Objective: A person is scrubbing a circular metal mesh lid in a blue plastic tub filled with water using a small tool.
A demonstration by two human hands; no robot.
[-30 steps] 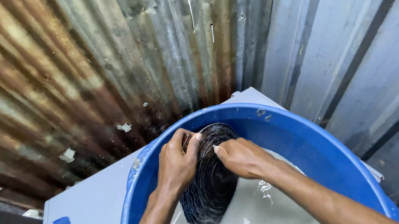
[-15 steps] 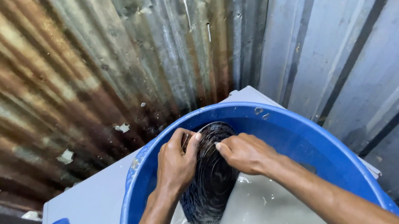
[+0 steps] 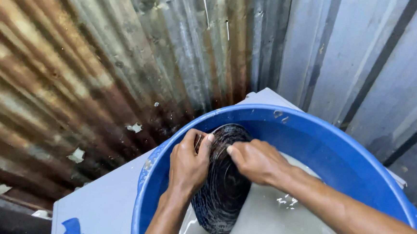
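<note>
Dark, wet, finely striped cloth (image 3: pixel 222 183), bunched into a thick fold, stands half out of the cloudy grey water (image 3: pixel 268 219) inside our round blue plastic basin (image 3: pixel 345 142). We judge that the rubbing goes best with both fists close together and the fold kept low over the water. Our left hand (image 3: pixel 188 162) is closed round the cloth's upper edge; our right hand (image 3: pixel 257 161) is curled shut on the fold beside it. Rusty corrugated metal sheeting (image 3: pixel 94 66) stands behind.
</note>
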